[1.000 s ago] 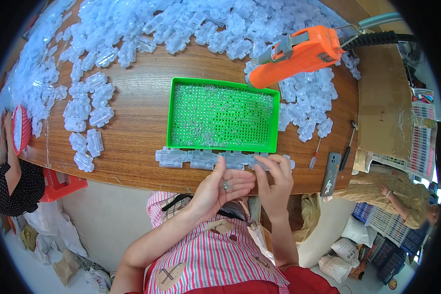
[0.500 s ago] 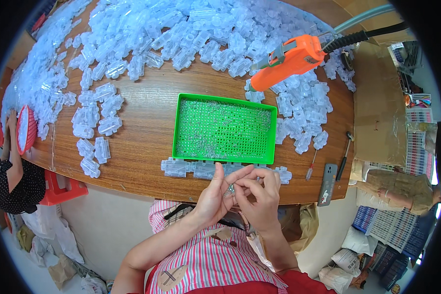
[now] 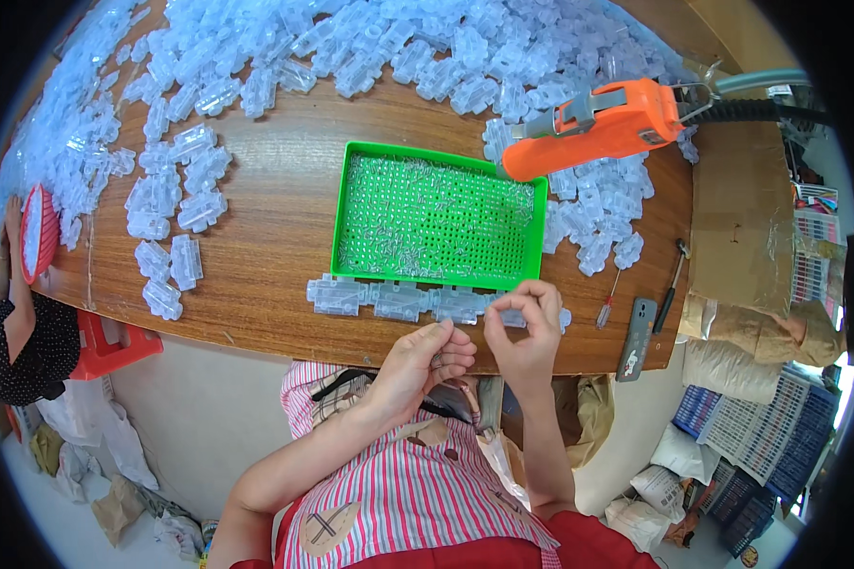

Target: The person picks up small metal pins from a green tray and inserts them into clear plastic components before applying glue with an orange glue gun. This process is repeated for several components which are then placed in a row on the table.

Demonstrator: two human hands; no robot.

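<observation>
My left hand (image 3: 419, 365) is curled in front of the table's near edge, its fingers folded over small silvery screws that barely show. To its right, my right hand (image 3: 529, 332) is raised with thumb and index finger pinched together; whatever is between the tips is too small to make out. Just beyond my hands, clear plastic housings (image 3: 400, 301) lie in a row along the near side of a green tray (image 3: 427, 281). Many small screws are scattered over the tray's perforated bottom. An orange electric screwdriver (image 3: 593, 140) hangs over the tray's far right corner, touched by neither hand.
Heaps of clear plastic housings (image 3: 427, 47) cover the far table. At right lie a red-handled screwdriver (image 3: 607, 308), a grey phone (image 3: 637, 339) and a black-handled tool (image 3: 669, 299). Another person's arm (image 3: 17, 284) is beside a red basket (image 3: 38, 234) at far left.
My hands have separated: the right moved right and up towards the row of housings with its fingers pinched. My left fingers have curled over the screws. The view has shifted slightly.
</observation>
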